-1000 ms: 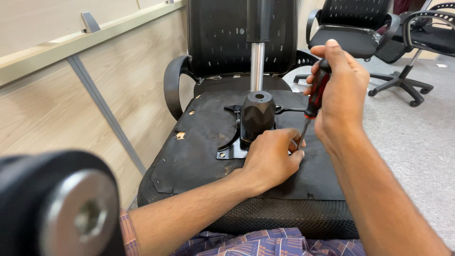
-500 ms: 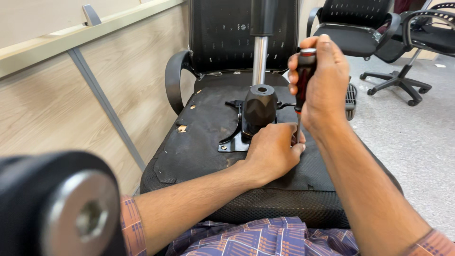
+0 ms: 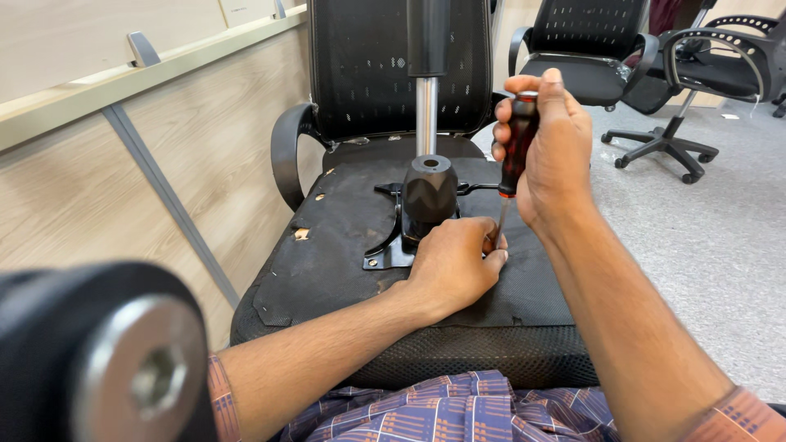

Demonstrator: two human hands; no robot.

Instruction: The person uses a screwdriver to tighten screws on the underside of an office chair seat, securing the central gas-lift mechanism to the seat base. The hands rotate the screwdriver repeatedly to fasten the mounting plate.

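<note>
So the screwdriver (image 3: 517,139) is gripped in the right hand (image 3: 550,143), fist closed round the dark red-and-black handle with the thumb up over the top, shaft held nearly upright and its tip hidden down by the left hand's fingertips. The left hand (image 3: 453,260) is laid flat-ish on the upturned seat (image 3: 327,237), fingers curled loosely by the shaft, nothing clearly clasped in it, resting just beside the black metal plate (image 3: 385,254) and touching the foot of the black faceted hub (image 3: 428,195). A shiny steel column (image 3: 425,115) is seen rising from that hub. The seat underside is covered in matte black fabric, torn in spots, with mesh padding along the near edge. Room is tight on the left, where a wood panel wall (image 3: 123,180) is close by the armrest (image 3: 286,147); grey carpet (image 3: 704,237) lies open on the right, with more chairs (image 3: 589,57) well apart behind. A blurred caster (image 3: 106,360) blocks the near left corner.
</note>
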